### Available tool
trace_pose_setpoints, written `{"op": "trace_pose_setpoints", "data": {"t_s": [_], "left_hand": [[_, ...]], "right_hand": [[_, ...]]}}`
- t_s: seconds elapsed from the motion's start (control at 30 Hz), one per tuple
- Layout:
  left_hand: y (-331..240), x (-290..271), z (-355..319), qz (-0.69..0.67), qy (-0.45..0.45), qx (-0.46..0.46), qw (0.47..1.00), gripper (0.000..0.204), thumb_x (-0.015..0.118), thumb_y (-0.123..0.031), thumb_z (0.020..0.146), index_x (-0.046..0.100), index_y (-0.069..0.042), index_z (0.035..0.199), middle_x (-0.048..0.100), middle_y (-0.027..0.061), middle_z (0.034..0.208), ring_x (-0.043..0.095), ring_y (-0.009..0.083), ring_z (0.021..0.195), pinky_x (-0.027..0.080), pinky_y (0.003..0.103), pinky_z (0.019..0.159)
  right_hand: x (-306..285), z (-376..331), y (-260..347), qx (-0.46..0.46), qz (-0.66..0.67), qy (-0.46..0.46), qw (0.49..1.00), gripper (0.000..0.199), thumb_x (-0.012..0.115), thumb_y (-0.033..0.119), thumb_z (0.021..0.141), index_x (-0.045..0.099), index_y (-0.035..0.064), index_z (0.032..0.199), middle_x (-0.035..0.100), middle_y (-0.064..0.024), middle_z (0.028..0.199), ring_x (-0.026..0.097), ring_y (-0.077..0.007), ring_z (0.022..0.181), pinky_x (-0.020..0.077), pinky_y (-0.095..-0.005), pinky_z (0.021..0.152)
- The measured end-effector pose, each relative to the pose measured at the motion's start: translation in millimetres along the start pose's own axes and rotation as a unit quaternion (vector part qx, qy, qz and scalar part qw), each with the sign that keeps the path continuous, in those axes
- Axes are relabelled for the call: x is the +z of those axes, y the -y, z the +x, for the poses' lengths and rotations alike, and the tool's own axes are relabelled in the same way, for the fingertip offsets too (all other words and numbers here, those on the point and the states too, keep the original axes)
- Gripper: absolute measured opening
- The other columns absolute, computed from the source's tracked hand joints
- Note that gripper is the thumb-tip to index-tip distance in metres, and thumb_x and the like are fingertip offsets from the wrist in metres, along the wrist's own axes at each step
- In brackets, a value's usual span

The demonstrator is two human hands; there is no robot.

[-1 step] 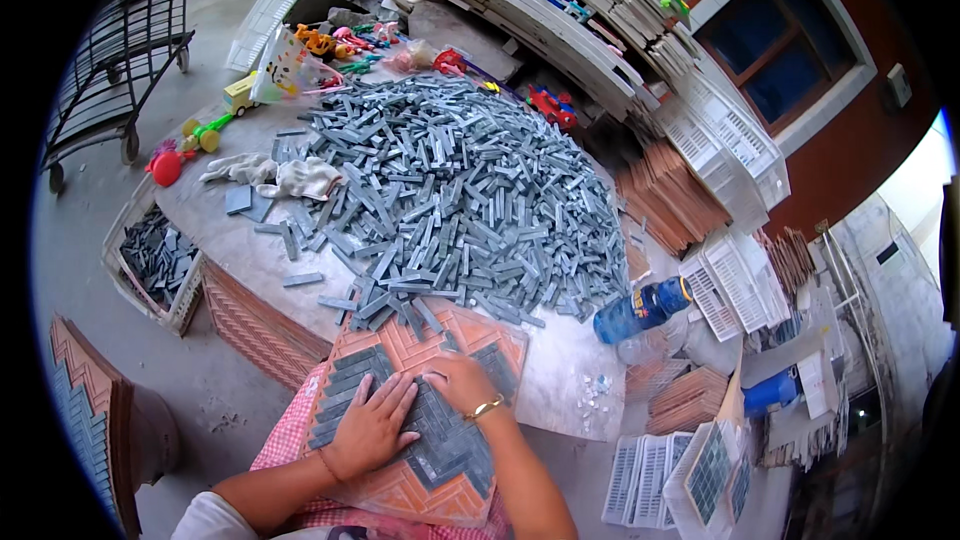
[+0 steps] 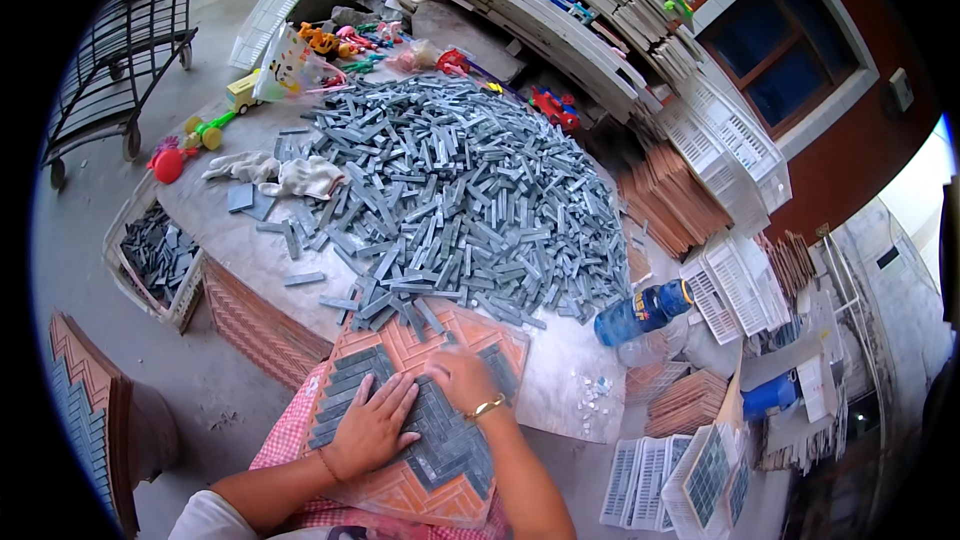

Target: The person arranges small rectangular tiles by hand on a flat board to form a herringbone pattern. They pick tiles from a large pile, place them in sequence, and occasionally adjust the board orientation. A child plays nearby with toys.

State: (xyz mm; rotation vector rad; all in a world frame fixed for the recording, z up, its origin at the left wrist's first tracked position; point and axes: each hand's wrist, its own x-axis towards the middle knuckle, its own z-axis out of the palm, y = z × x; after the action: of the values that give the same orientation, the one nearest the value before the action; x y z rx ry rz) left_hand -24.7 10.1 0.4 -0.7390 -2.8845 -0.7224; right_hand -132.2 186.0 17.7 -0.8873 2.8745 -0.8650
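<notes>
Daylit workspace with grey concrete floor (image 2: 200, 380), brick-red wall (image 2: 850, 160) holding a white-framed dark window (image 2: 785, 50), black metal cart (image 2: 120, 50) at upper left, stacked white plastic grids (image 2: 720, 155) and terracotta moulds (image 2: 670, 200) piled at right.

A tray (image 2: 400, 340) lay at the table's (image 2: 250, 250) near edge, at 6 o'clock from the strip pile (image 2: 460, 200). Both hands, left (image 2: 372, 430) and right (image 2: 462, 378), rested flat on strips in the tray. Gloves (image 2: 290, 177) lay at 9 o'clock from the pile, a bottle (image 2: 640, 312) at 4 o'clock. A crate (image 2: 160, 258) sat beyond the table's left edge; toys (image 2: 340, 45) lay at 11 o'clock.
</notes>
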Motion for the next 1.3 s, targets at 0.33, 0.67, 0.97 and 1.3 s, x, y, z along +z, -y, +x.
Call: {"op": "trace_pose_setpoints", "data": {"t_s": [0.33, 0.67, 0.97, 1.3], "left_hand": [[1.0, 0.9, 0.5, 0.026, -0.023, 0.012, 0.999, 0.068, 0.054, -0.045, 0.081, 0.039, 0.0, 0.131, 0.036, 0.0153, 0.139, 0.031, 0.0262, 0.131, 0.02, 0.051, 0.106], [-3.0, -4.9, -0.4, 0.0, -0.019, -0.027, 0.999, 0.068, 0.057, -0.042, 0.08, 0.039, -0.002, 0.131, 0.023, 0.0303, 0.14, 0.022, 0.0411, 0.132, 0.019, 0.048, 0.108], [-3.8, -8.9, 1.2, 0.003, -0.012, -0.013, 1.0, 0.068, 0.058, -0.041, 0.08, 0.038, -0.001, 0.131, 0.025, 0.0258, 0.141, 0.025, 0.0372, 0.132, 0.02, 0.049, 0.107], [-2.4, -3.3, 0.8, 0.024, 0.001, -0.011, 1.0, 0.068, 0.055, -0.042, 0.081, 0.037, 0.0, 0.132, 0.03, 0.0199, 0.141, 0.028, 0.0324, 0.131, 0.02, 0.05, 0.106]], "right_hand": [[26.1, 36.4, 6.6, 0.153, -0.038, -0.072, 0.985, 0.021, 0.07, 0.018, 0.072, 0.06, 0.0063, 0.086, 0.064, -0.0078, 0.073, 0.063, -0.0242, 0.067, 0.0488, -0.0353, 0.061], [-28.9, 16.7, -3.1, 0.025, 0.017, 0.096, 0.995, 0.019, 0.065, 0.009, 0.073, 0.061, 0.0062, 0.091, 0.061, -0.0093, 0.087, 0.06, -0.0257, 0.078, 0.049, -0.0344, 0.071], [-15.5, 16.3, -10.6, -0.078, -0.035, 0.144, 0.986, 0.019, 0.062, 0.01, 0.075, 0.06, 0.0065, 0.093, 0.06, -0.0103, 0.095, 0.057, -0.0299, 0.092, 0.0459, -0.0367, 0.082], [-22.8, 26.7, -14.4, 0.052, 0.085, 0.035, 0.994, 0.017, 0.065, 0.01, 0.075, 0.063, 0.0048, 0.091, 0.063, -0.012, 0.085, 0.061, -0.0287, 0.078, 0.0483, -0.0352, 0.071]]}}
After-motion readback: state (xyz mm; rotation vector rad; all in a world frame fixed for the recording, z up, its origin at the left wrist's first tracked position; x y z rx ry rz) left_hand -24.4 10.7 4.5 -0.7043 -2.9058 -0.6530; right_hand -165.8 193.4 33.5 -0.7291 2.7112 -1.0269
